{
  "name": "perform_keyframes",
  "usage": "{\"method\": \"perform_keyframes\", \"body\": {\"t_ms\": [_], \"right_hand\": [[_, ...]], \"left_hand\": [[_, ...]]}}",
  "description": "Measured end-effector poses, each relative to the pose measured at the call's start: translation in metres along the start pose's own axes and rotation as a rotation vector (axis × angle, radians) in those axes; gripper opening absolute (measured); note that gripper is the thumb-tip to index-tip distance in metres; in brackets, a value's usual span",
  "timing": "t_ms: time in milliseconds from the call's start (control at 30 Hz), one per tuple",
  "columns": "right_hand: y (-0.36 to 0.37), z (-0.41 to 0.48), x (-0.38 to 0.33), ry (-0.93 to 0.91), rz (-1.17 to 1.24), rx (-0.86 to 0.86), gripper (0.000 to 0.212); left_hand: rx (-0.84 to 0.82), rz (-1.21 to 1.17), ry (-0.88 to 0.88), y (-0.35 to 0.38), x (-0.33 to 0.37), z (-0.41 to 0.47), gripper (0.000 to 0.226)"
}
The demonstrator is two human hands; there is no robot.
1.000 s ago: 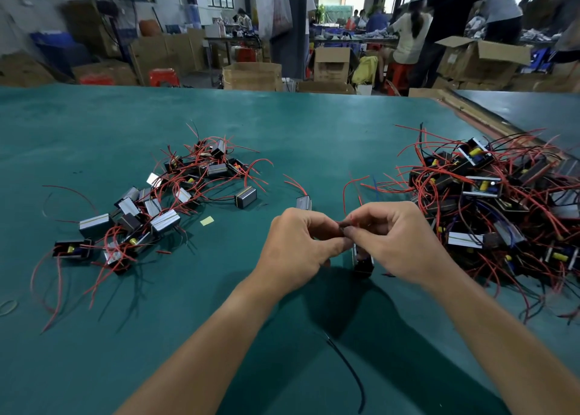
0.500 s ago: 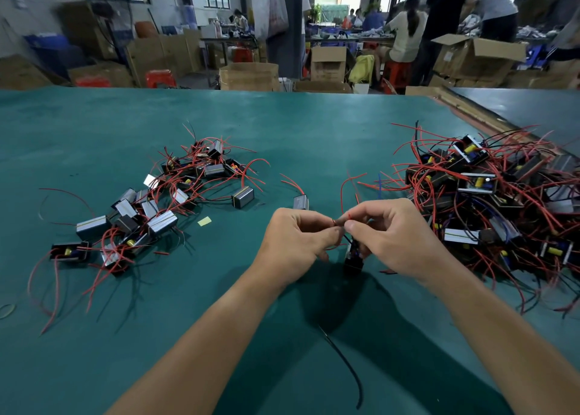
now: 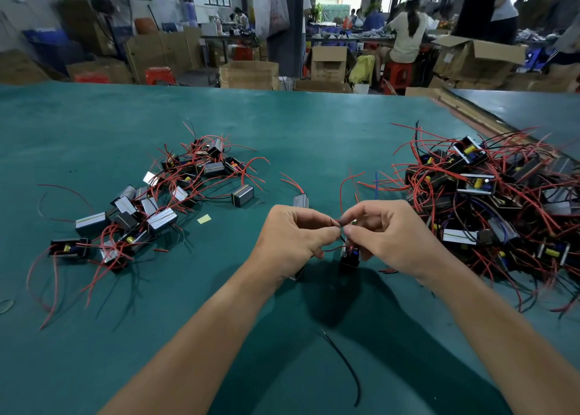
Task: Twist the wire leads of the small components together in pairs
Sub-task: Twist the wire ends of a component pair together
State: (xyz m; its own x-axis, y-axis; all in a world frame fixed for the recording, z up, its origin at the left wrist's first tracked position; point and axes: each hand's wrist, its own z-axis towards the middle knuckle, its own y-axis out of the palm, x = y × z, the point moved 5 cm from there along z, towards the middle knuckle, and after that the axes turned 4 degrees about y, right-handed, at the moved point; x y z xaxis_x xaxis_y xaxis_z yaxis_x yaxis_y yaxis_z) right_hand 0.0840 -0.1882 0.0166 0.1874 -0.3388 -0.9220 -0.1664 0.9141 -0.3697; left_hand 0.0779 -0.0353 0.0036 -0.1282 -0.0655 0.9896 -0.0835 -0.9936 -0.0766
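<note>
Your single wide-angle camera rides on your head, facing forward and down over the green table (image 3: 314, 138). Your left hand (image 3: 292, 239) and right hand (image 3: 395, 239) sit close below it, mid-frame.

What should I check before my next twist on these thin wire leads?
1. Left hand pinches the thin red wire leads: ok.
2. Right hand pinches them from the opposite side, fingertips meeting: ok.
3. Small black box component sits below the fingers, apart from both piles: ok.
4. Lead ends lined up: cannot tell, the fingers hide them.
5. Leads free of the tangled right-hand pile of red-wired components: cannot tell.
6. Loose black wire on the green table lies away from the pinch: ok.
</note>
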Motion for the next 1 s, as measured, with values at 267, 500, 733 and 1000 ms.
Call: {"method": "perform_keyframes", "body": {"t_ms": [267,500,733,1000], "right_hand": [[-0.005,-0.003,-0.009,-0.113,-0.041,-0.035,0.024],[-0.002,-0.004,-0.013,-0.109,-0.017,-0.112,0.029],[-0.002,-0.006,-0.012,-0.131,-0.068,-0.103,0.015],[-0.002,-0.003,-0.007,-0.140,-0.114,-0.055,0.016]], "left_hand": [[-0.088,0.035,-0.013,0.005,0.003,-0.002,0.024],[-0.164,0.140,-0.024,0.006,0.004,-0.006,0.018],[-0.163,0.186,-0.012,0.006,0.006,-0.008,0.026],[-0.154,0.167,-0.019,0.008,0.001,-0.006,0.012]]}}
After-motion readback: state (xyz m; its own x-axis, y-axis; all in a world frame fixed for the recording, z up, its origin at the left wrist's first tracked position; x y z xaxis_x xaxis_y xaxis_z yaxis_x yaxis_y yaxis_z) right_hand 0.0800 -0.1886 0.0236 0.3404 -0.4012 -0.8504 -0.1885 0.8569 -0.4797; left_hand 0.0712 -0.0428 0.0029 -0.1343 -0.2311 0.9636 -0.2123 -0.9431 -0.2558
